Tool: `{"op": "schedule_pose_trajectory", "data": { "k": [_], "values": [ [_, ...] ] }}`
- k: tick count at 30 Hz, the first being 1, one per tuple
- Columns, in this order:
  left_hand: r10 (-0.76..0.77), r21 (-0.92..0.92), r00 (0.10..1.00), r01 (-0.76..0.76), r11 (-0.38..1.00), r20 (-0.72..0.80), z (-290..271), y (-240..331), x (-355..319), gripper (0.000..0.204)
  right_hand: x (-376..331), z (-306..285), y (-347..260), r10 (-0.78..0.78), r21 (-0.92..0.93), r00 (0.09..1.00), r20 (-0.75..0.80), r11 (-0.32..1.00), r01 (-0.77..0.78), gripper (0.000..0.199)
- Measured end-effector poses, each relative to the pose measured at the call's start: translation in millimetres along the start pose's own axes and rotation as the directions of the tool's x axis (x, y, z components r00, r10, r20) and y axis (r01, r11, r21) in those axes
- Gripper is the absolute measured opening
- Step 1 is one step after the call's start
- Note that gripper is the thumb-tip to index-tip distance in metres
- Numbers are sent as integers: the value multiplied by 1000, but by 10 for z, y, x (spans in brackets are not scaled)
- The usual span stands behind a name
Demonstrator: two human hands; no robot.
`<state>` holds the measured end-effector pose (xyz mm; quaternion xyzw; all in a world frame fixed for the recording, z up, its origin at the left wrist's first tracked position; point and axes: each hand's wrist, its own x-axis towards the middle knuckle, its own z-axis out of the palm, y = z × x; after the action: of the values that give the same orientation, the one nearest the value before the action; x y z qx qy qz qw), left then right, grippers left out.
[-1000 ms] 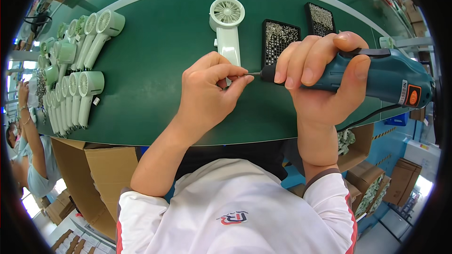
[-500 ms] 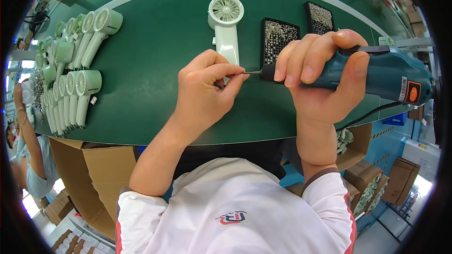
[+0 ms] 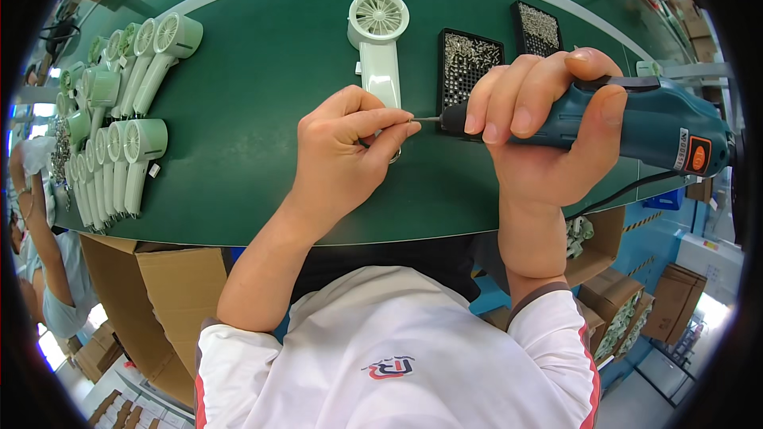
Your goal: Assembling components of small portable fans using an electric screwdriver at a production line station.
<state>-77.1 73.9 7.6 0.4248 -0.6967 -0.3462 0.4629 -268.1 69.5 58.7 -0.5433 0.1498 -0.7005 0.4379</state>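
Observation:
My right hand [image 3: 548, 127] is wrapped round a teal electric screwdriver [image 3: 660, 127], held level with its thin bit pointing left. The bit's tip meets the pinched thumb and forefinger of my left hand [image 3: 346, 151]; whatever small piece is between those fingertips is too small to make out. Just beyond the left hand, a pale green handheld fan [image 3: 381, 63] lies on the table with its round grille at the far end. The lower part of its handle is partly hidden by my fingers.
Two black trays, the nearer screw tray [image 3: 469, 56] and the farther screw tray [image 3: 541, 28], lie on the green table [image 3: 246, 167]. Rows of pale green fans [image 3: 135, 139] stand at left. A cardboard box [image 3: 183, 294] sits below the edge. Another person's arm [image 3: 44, 230] shows far left.
Both of my hands keep almost the same pose, with the bit still at my left fingertips. The whole view has shifted slightly. At far left, the other person's arm has moved.

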Motion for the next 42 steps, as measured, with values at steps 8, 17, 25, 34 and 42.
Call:
{"op": "schedule_pose_trajectory", "data": {
  "k": [8,17,25,34,42],
  "values": [
    [66,10,998,-65,998,-19,21,-12,12,12,14,-27,-5,0,2,1000,-5,1000,0,45],
    [26,145,997,-37,989,79,-287,106,200,36,27,-9,35,10,-6,1000,-5,1000,-10,43],
    [497,208,810,-568,796,311,-504,-403,845,64,125,167,-20,95,-90,995,-3,991,-95,42],
    [402,211,814,-518,829,419,-455,-536,712,61,5,413,88,169,-354,983,68,925,-135,39],
    [345,164,776,-492,855,527,-620,-437,776,56,-26,422,159,165,-397,983,79,910,-121,43]
  ]
}}
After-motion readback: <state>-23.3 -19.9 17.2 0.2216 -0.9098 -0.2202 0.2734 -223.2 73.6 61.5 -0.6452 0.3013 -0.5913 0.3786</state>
